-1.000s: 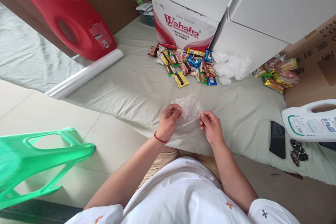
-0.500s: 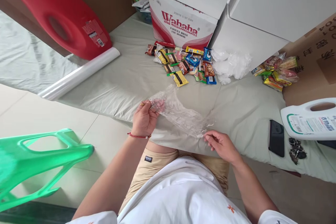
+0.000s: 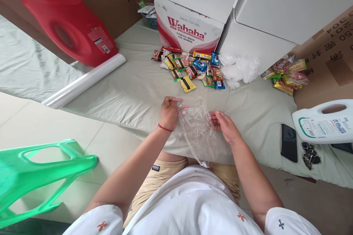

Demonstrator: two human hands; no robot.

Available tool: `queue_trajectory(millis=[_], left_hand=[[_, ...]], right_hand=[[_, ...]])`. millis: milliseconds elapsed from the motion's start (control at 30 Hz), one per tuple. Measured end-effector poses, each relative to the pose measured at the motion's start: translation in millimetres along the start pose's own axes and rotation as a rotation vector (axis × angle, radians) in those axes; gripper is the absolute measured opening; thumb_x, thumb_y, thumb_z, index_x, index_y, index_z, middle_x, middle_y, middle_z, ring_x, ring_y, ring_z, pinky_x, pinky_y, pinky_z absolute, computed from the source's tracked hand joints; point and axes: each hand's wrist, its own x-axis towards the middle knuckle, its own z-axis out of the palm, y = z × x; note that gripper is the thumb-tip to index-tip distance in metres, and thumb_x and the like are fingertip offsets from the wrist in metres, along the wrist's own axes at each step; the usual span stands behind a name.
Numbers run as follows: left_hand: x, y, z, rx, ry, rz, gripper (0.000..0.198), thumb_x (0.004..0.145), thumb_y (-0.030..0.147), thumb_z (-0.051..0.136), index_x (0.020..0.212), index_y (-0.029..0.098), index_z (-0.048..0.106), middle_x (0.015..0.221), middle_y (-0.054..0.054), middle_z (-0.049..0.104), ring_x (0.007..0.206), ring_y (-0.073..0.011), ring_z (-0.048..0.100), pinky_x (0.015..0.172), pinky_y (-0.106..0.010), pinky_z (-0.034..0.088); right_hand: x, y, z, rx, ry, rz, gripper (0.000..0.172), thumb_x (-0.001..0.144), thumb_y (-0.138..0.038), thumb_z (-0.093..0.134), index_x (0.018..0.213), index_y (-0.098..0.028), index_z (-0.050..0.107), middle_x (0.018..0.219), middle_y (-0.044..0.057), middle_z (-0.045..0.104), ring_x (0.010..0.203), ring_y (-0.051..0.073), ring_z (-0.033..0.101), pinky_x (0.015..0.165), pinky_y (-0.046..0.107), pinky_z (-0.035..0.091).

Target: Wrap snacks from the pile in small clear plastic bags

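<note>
A thin clear plastic bag (image 3: 197, 130) hangs between my two hands above the edge of a pale green sheet (image 3: 132, 88). My left hand (image 3: 168, 113), with a red cord on the wrist, pinches the bag's top left edge. My right hand (image 3: 224, 125) grips the bag's right edge with curled fingers. The bag's lower end droops toward my lap. A heap of wrapped snacks (image 3: 190, 69) lies on the sheet beyond my hands.
A Wahaha carton (image 3: 187, 31) and white boxes (image 3: 261, 11) stand at the back. Crumpled clear bags (image 3: 241, 69) and bagged snacks (image 3: 286, 75) lie right. A film roll (image 3: 84, 80), red jug (image 3: 66, 18), white jug (image 3: 322, 121), phone (image 3: 289, 143), keys (image 3: 311, 155) and green stool (image 3: 41, 176) surround me.
The bag was first bunched between my hands, then stretched out sideways. Now my hands have come closer together and higher, and the bag hangs down open between them.
</note>
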Motion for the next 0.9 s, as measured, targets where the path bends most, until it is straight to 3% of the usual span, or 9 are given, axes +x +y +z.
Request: queue_trajectory(millis=[167,333,467,533,633,700,733,800,900], left_hand=[[0,-9,11.0,0.134,-0.074,0.099,0.026,0.093,0.044,0.058,0.094,0.024,0.040,0.102,-0.001,0.068,0.045,-0.0070,0.058,0.036,-0.020,0.032],[-6,-18,14.1,0.232,-0.189,0.220,0.027,0.096,0.049,0.055,0.094,0.024,0.044,0.088,0.001,0.066,0.044,-0.0068,0.050,0.043,-0.022,0.037],[-6,-22,12.4,0.300,-0.244,0.249,0.026,0.095,0.048,0.057,0.094,0.024,0.049,0.084,0.002,0.062,0.050,-0.0081,0.049,0.049,-0.024,0.041],[-7,-22,10.6,0.389,-0.184,0.313,0.024,0.091,0.043,0.063,0.100,0.023,0.051,0.090,0.000,0.061,0.059,-0.0101,0.053,0.054,-0.024,0.043],[-16,-14,8.9,0.499,0.060,0.511,0.039,0.079,0.029,0.075,0.110,0.022,0.053,0.109,-0.006,0.057,0.085,-0.0166,0.058,0.064,-0.027,0.046],[-30,-4,9.9,0.531,0.154,0.640,0.035,0.076,0.022,0.077,0.105,0.022,0.058,0.110,-0.007,0.057,0.093,-0.0194,0.056,0.073,-0.030,0.047],[-39,0,11.3,0.541,0.128,0.674,0.026,0.077,0.021,0.075,0.099,0.021,0.060,0.105,-0.006,0.058,0.091,-0.0194,0.056,0.076,-0.031,0.047],[-58,8,16.3,0.538,-0.047,0.648,0.009,0.083,0.021,0.071,0.088,0.022,0.063,0.089,-0.004,0.059,0.080,-0.0173,0.054,0.076,-0.030,0.046],[-77,12,27.9,0.460,-0.288,0.485,0.009,0.090,0.029,0.066,0.087,0.021,0.064,0.083,-0.003,0.062,0.072,-0.0149,0.055,0.065,-0.027,0.043]], right_hand=[[24,-7,6,0.179,0.004,0.091,0.056,0.075,-0.070,0.076,0.098,-0.019,0.073,0.088,0.006,0.075,0.069,0.015,0.064,0.051,0.022,0.052],[46,-9,6,0.242,-0.018,0.167,0.052,0.082,-0.070,0.069,0.092,-0.019,0.072,0.074,0.004,0.070,0.052,0.012,0.056,0.038,0.021,0.040],[49,-11,8,0.306,0.006,0.072,0.043,0.064,-0.052,0.090,0.081,-0.021,0.065,0.066,-0.002,0.062,0.047,0.008,0.046,0.035,0.018,0.031],[44,-14,11,0.321,-0.024,0.019,0.043,0.058,-0.045,0.093,0.079,-0.021,0.064,0.067,-0.004,0.060,0.048,0.006,0.043,0.036,0.017,0.029],[32,-18,18,0.334,-0.032,-0.048,0.042,0.061,-0.045,0.092,0.078,-0.021,0.062,0.067,-0.005,0.057,0.049,0.005,0.041,0.037,0.016,0.028],[25,-20,23,0.347,0.004,-0.100,0.041,0.064,-0.047,0.090,0.078,-0.021,0.063,0.069,-0.004,0.058,0.049,0.005,0.042,0.037,0.016,0.028],[21,-22,26,0.347,0.020,-0.128,0.040,0.066,-0.049,0.088,0.079,-0.021,0.064,0.070,-0.003,0.059,0.050,0.005,0.043,0.037,0.016,0.029],[14,-24,30,0.332,0.030,-0.178,0.039,0.071,-0.053,0.084,0.083,-0.020,0.069,0.074,-0.001,0.063,0.052,0.006,0.047,0.038,0.017,0.033],[3,-26,36,0.290,0.030,-0.249,0.039,0.076,-0.056,0.080,0.087,-0.019,0.073,0.078,0.002,0.067,0.057,0.008,0.052,0.042,0.018,0.039]])
